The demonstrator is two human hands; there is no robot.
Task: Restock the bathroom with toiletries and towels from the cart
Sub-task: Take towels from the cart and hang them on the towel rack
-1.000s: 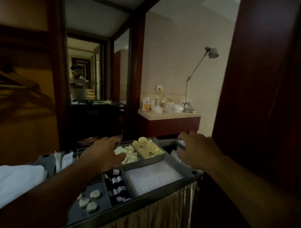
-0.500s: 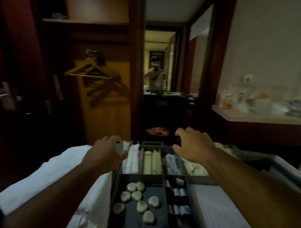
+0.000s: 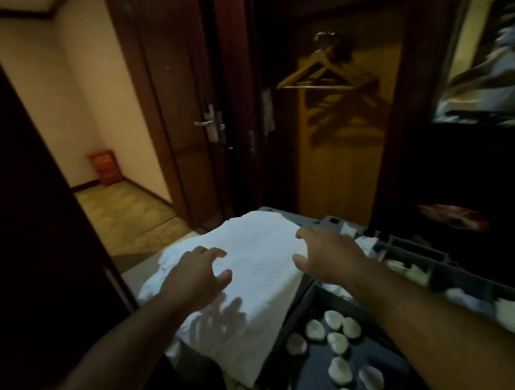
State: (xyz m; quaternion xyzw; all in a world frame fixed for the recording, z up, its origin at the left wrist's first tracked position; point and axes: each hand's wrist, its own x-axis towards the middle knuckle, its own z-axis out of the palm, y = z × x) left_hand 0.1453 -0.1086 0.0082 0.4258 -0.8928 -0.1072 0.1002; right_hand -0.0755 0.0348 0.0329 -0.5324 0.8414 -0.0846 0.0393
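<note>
- The left hand (image 3: 194,273) hovers over the near-left part of the folded white towel (image 3: 259,270), fingers spread and half-bent, holding nothing; its shadow falls on the cloth
- The right hand (image 3: 325,253) reaches over the towel's right edge, fingers spread, holding nothing; whether it touches the cloth I cannot tell
- The towel covers the left end of the cart (image 3: 309,219), overhanging its near-left corner
- Just right of the towel lie small pale round soaps (image 3: 337,341) in a dark tray; divided compartments (image 3: 413,253) line the cart's far right edge
- Beyond the cart: a dark door with a metal handle (image 3: 204,123); wooden hangers (image 3: 316,73) in an open closet; a red box (image 3: 103,168) on the floor
</note>
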